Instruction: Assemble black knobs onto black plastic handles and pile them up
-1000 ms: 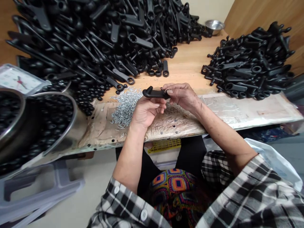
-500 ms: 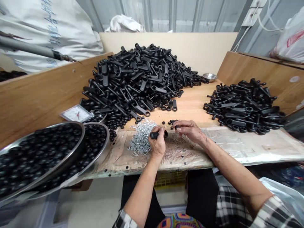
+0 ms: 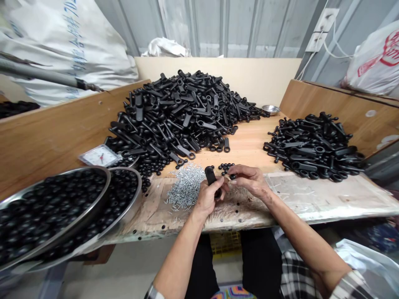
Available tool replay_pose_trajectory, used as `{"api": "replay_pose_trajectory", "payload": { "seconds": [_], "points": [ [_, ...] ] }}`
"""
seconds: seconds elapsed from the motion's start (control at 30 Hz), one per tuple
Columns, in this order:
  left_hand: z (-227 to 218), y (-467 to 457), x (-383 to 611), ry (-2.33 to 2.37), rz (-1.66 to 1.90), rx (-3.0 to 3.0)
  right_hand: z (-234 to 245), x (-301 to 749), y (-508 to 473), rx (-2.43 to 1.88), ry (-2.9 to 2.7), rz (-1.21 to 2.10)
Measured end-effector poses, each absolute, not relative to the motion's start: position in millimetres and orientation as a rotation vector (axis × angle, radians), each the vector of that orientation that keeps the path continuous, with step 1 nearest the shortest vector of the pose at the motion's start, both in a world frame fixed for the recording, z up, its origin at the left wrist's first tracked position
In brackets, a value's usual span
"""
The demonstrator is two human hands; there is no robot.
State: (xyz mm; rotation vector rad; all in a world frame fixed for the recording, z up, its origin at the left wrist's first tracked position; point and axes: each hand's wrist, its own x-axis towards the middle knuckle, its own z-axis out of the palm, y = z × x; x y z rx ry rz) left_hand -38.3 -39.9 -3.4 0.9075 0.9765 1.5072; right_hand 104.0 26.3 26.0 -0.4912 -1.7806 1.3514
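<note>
My left hand [image 3: 205,197] is closed around a black crank handle [image 3: 210,175], a flat lever with a ring end, tilted with its flat part pointing up and away. Close to its right, my right hand [image 3: 252,182] pinches a small black ball knob [image 3: 232,177] between thumb and fingertips. The fingers of both hands nearly meet, and whether they touch is unclear. Just left of the handle lies a heap of small silver pins [image 3: 184,189]. A few loose ball knobs [image 3: 225,167] sit on the wood beyond my right fingertips.
A large heap of black crank handles [image 3: 181,104] rises at the back. A smaller pile of handles with knobs [image 3: 311,149] lies to the right. Metal bowls [image 3: 107,182] of ball knobs stand at left beside a square dial [image 3: 100,156]. Wooden boards [image 3: 346,110] wall the bench.
My left hand has moved right and turned the crank handle from lying sideways to pointing up. My right hand still pinches the ball knob. The camera view has shifted slightly.
</note>
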Motion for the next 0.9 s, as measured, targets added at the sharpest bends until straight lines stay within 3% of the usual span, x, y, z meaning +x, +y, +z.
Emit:
{"api": "replay_pose_trajectory", "payload": {
  "seconds": [0.27, 0.43, 0.9],
  "points": [
    [3, -89, -21, 0.996, 1.501, 0.858, 19, 123, -35, -0.511, -2.004, 0.755],
    [-12, -135, 2, 1.100, 1.499, 0.779, -4, 140, -82, -0.553, -2.094, 0.625],
    [-48, -184, 36, 1.227, 1.404, 0.689, -31, 171, -127, -0.574, -2.031, 1.012]
  ]
}}
